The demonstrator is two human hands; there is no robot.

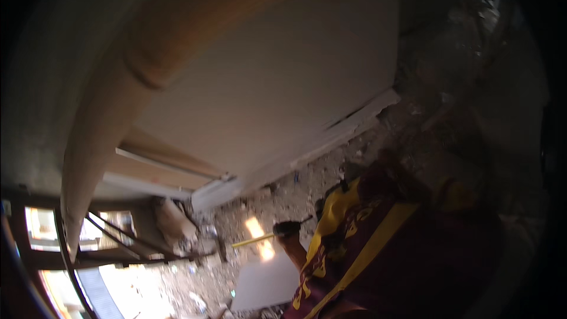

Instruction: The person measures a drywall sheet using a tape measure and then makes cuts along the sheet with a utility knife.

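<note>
Working remotely, I am clasping a black tool [286, 228] in my left grip [289, 242], near the upper edge of a pale panel [266, 283] over the littered floor [282, 196]; my right grip I cannot tell

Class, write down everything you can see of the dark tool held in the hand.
The dark tool looks like a power drill: a compact, blackish body, perhaps hard plastic, with a thin dark rod sticking out toward the picture's right, angled slightly upward. What is apparently the left hand grips it from below, hiding part of it. A yellow strip appears to meet its left side; whether they touch is unclear. Behind it lies rubble-strewn ground. Finer details are too small to tell.
</note>
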